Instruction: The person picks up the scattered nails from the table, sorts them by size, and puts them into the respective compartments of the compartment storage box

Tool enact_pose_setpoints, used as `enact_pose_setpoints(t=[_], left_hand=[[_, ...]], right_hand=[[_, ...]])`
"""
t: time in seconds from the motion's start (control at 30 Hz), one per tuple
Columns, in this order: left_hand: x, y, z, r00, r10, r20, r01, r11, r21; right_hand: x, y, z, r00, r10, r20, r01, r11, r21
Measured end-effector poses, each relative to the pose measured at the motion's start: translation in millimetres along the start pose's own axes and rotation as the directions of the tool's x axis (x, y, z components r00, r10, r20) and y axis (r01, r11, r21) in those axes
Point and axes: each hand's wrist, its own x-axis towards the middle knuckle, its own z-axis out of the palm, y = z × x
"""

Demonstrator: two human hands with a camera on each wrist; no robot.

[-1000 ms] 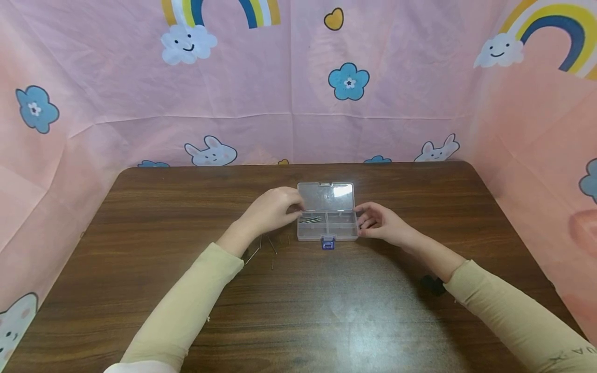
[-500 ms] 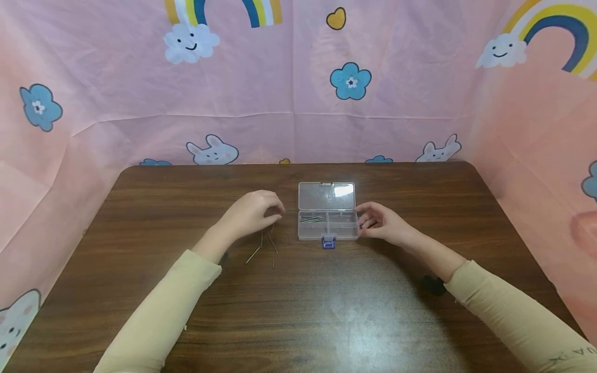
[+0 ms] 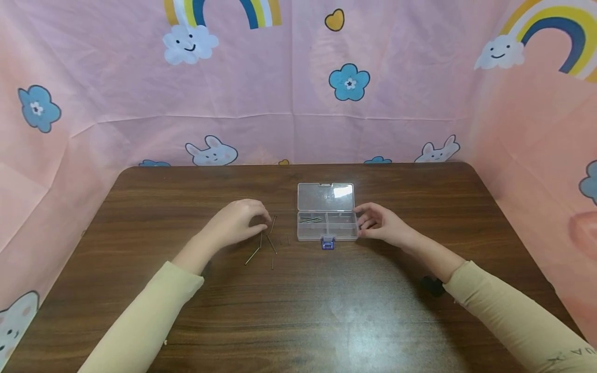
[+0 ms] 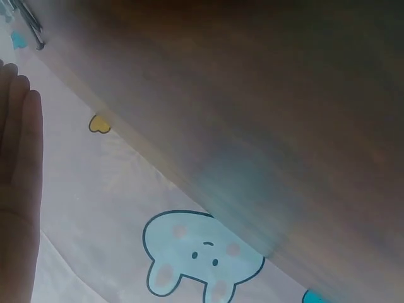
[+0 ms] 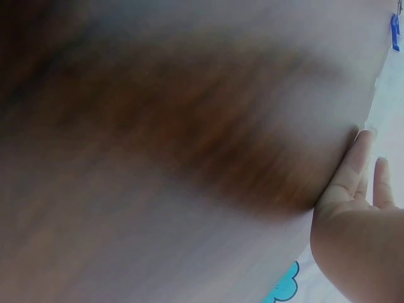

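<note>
My left hand (image 3: 240,220) is over the table, its thumb and forefinger apart beside several thin metal nails. One nail (image 3: 273,224) lies just right of the fingertips, and another nail (image 3: 252,256) slants below the hand. In the left wrist view, straight fingers (image 4: 28,139) show at the left edge, close below some nails (image 4: 30,25). On the right, my right hand (image 3: 382,223) rests against the end of a clear plastic box (image 3: 342,231), thumb and forefinger spread along its side. The box's lid (image 3: 322,197) is raised. Several nails (image 3: 311,220) lie in its back left compartment.
A blue latch (image 3: 328,243) hangs from the box's front. Shorter nails, including one small nail (image 3: 272,264), lie left of the box on the brown wooden table (image 3: 326,311). A dark object (image 3: 432,286) sits partly under the right forearm. Printed pink cloth surrounds the table.
My left hand has come back leftward and down from the box's left compartment to the loose nails. My right hand and the box have stayed in place.
</note>
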Motion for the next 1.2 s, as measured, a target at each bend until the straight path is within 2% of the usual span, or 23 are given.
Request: enact_pose_setpoints(t=[0.27, 0.63, 1.0, 1.2], left_hand=[[-18.9, -0.9, -1.1, 0.999, -0.027, 0.027, 0.028, 0.999, -0.04], [-43.4, -2.8, 0.1, 0.997, -0.064, 0.054, 0.072, 0.984, -0.165], [-47.2, -4.0, 7.1, 0.99, -0.061, 0.124, 0.091, 0.963, -0.255], [-45.8, -2.6, 8.6, 0.987, -0.077, 0.14, 0.112, 0.958, -0.264]], right_hand=[[1.1, 0.8, -0.1, 1.0, 0.008, 0.0, -0.008, 1.0, 0.001], [1.4, 0.7, 0.0, 1.0, 0.0, -0.001, 0.0, 1.0, 0.012], [3.4, 3.3, -1.4, 1.0, -0.01, 0.007, 0.01, 1.0, 0.017], [3.0, 3.3, -1.7, 1.0, -0.012, 0.006, 0.012, 1.0, 0.015]])
